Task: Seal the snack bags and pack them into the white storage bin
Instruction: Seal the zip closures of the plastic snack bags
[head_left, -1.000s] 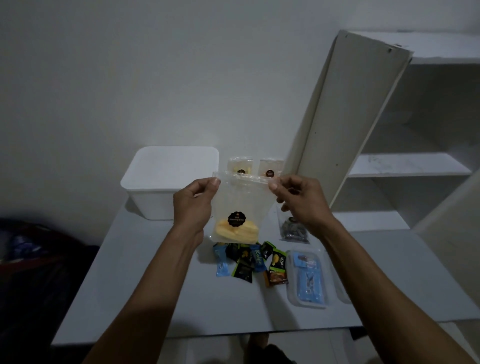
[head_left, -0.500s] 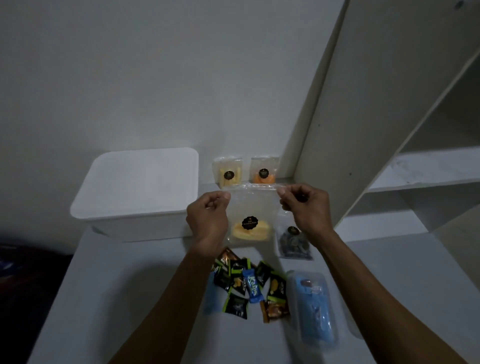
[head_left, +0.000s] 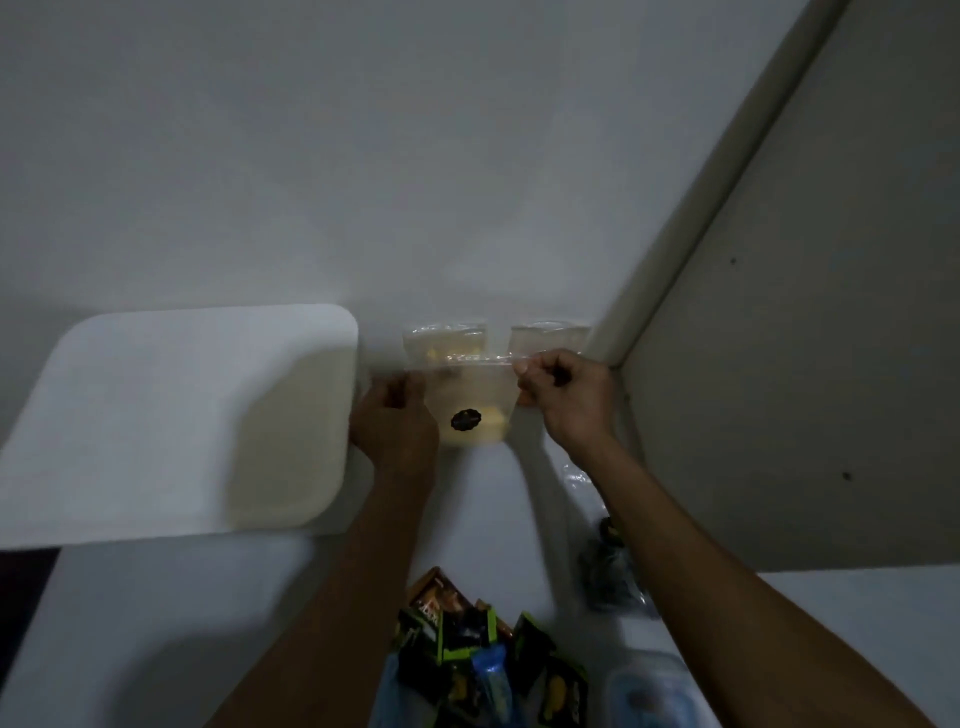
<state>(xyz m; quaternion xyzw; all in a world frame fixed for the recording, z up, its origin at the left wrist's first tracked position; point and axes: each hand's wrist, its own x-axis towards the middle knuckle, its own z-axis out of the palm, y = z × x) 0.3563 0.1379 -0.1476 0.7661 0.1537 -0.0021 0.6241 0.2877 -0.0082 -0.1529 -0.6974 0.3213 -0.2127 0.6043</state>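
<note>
A clear snack bag with yellow pieces and a black round label hangs between my hands, above the table's far part. My left hand pinches its top left corner, and my right hand pinches the top right corner. The white storage bin stands just left of my left hand, its open top facing me. Two more clear snack bags, one and another, lean against the wall behind the held bag. A bag with dark contents lies under my right forearm.
A pile of small wrapped snacks lies near the front edge, with a clear container holding blue packets to its right. A tall white cabinet panel rises at the right, close to my right hand.
The view has tilted down and moved closer to the table. Both hands carried the bag farther away and toward the bin, still pinching its top corners.
</note>
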